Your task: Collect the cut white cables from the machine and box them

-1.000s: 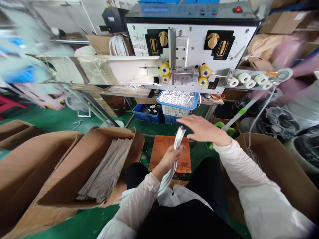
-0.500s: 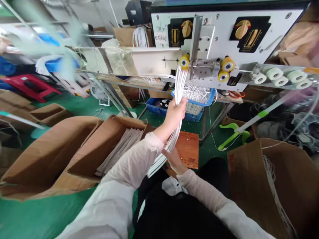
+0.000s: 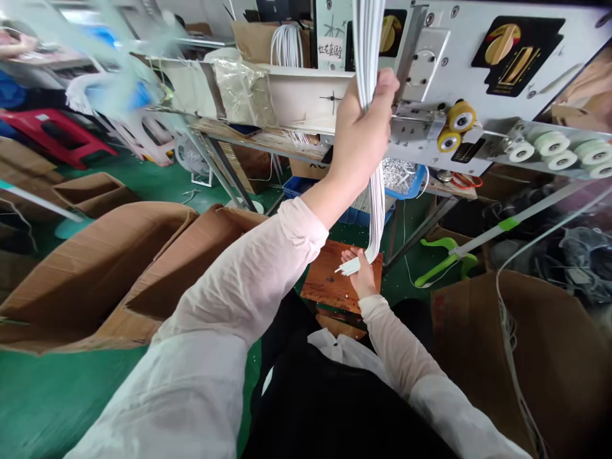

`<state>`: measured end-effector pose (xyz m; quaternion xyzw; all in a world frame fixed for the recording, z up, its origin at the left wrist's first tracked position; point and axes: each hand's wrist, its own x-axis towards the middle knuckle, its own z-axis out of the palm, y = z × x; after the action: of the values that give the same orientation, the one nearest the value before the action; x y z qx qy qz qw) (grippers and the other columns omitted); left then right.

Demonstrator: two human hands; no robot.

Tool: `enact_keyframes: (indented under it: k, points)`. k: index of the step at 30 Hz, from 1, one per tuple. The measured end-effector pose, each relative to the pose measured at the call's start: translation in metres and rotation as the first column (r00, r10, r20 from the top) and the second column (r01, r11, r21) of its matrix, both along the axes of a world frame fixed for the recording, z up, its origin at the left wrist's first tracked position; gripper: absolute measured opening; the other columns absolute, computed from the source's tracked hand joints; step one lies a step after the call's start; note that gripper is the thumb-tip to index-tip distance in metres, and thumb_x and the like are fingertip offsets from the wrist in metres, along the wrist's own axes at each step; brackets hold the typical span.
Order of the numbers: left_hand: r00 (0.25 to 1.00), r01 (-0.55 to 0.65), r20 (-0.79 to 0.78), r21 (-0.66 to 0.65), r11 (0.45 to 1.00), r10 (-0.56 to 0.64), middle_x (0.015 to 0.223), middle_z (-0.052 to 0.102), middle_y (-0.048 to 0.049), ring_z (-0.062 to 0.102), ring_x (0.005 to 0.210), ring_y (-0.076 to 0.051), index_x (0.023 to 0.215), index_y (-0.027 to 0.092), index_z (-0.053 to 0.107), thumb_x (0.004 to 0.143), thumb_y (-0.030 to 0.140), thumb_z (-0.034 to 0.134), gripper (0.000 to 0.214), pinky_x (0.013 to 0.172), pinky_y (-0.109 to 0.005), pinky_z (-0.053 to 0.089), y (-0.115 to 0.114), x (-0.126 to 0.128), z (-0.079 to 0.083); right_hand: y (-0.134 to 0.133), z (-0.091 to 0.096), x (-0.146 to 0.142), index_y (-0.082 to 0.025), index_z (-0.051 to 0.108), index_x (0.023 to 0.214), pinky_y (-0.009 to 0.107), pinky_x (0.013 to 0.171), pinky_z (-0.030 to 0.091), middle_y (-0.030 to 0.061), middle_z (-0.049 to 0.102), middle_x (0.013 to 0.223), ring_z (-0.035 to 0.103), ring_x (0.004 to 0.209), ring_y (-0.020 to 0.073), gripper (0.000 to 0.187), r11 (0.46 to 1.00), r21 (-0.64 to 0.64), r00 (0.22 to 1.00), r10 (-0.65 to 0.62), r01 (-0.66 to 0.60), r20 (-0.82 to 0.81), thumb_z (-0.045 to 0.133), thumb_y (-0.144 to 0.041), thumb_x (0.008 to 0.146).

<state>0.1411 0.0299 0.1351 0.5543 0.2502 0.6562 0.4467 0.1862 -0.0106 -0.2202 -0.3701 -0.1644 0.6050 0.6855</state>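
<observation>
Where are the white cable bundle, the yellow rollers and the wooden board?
white cable bundle [image 3: 367, 38]: head view, on the part above the hand.
yellow rollers [image 3: 461, 116]: head view, on the yellow rim of the upper roller.
wooden board [image 3: 329, 280]: head view, on its bare top.

Two hands [image 3: 358, 140], one white wire bundle [image 3: 367, 57], two yellow rollers [image 3: 461, 116], five white rollers [image 3: 547, 144]

Wire bundle [image 3: 367, 44] in left hand [image 3: 358, 131]; machine [image 3: 447, 76] ahead; carton [image 3: 86, 274] left.
</observation>
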Motion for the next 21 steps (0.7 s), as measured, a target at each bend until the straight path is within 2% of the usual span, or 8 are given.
enact_keyframes:
  k: [3,8,13,17,19,21]
  points:
    - [0.987,0.039,0.155,-0.024,0.999,-0.035,0.058,0.029,0.0056,0.030,0.042,-0.008,0.078,0.023,0.046,0.101,0.024,0.047,0.023,0.042,-0.024,0.027,-0.002,-0.002,-0.007,0.004,-0.003,0.025,-0.015,0.065,0.092,0.042,0.090,0.059,0.0077,0.075,0.084,0.075,0.086,0.0231,0.050,0.999,-0.011,0.998,-0.044,0.044,0.051,0.081,-0.057,0.069]
    - [0.971,0.006,0.240,-0.057,0.998,0.008,0.060,0.039,0.0050,0.039,0.043,-0.008,0.075,0.023,0.050,0.099,0.026,0.051,0.024,0.043,-0.023,0.035,-0.006,-0.015,-0.014,0.006,-0.009,0.055,-0.013,0.068,0.090,0.038,0.086,0.061,0.0080,0.075,0.079,0.075,0.080,0.0221,0.047,0.992,0.043,0.964,-0.122,0.115,0.235,0.082,-0.054,0.071]
    - [0.954,0.013,0.300,-0.096,0.995,0.017,0.057,0.042,0.0050,0.041,0.043,-0.009,0.070,0.022,0.052,0.096,0.029,0.058,0.027,0.044,-0.022,0.035,-0.003,-0.026,-0.036,0.007,-0.023,0.065,-0.015,0.069,0.088,0.035,0.078,0.061,0.0075,0.075,0.077,0.075,0.079,0.0222,0.043,0.989,0.017,0.943,-0.144,0.145,0.301,0.079,-0.054,0.073]
    - [0.957,-0.025,0.284,-0.122,0.992,0.059,0.052,0.043,0.0052,0.038,0.041,-0.009,0.068,0.023,0.053,0.095,0.036,0.059,0.031,0.043,-0.023,0.034,0.003,-0.029,-0.052,0.004,-0.034,0.072,-0.015,0.069,0.086,0.028,0.059,0.056,0.0074,0.074,0.072,0.073,0.069,0.0208,0.042,0.976,-0.023,0.839,-0.173,0.215,0.516,0.072,-0.056,0.077]
    - [0.952,-0.038,0.296,-0.124,0.992,0.074,0.051,0.042,0.0053,0.037,0.040,-0.009,0.068,0.023,0.052,0.095,0.040,0.058,0.033,0.043,-0.023,0.034,0.002,-0.030,-0.054,0.001,-0.038,0.076,-0.016,0.069,0.087,0.026,0.051,0.050,0.0072,0.074,0.072,0.072,0.067,0.0209,0.042,0.978,-0.033,0.791,-0.148,0.208,0.593,0.072,-0.056,0.077]
    - [0.949,-0.039,0.308,-0.120,0.992,0.074,0.050,0.042,0.0055,0.036,0.040,-0.009,0.069,0.022,0.052,0.095,0.043,0.057,0.034,0.042,-0.023,0.033,0.000,-0.029,-0.054,0.001,-0.040,0.078,-0.016,0.068,0.089,0.026,0.050,0.049,0.0073,0.074,0.074,0.072,0.072,0.0225,0.044,0.987,-0.040,0.789,-0.102,0.158,0.606,0.074,-0.058,0.074]
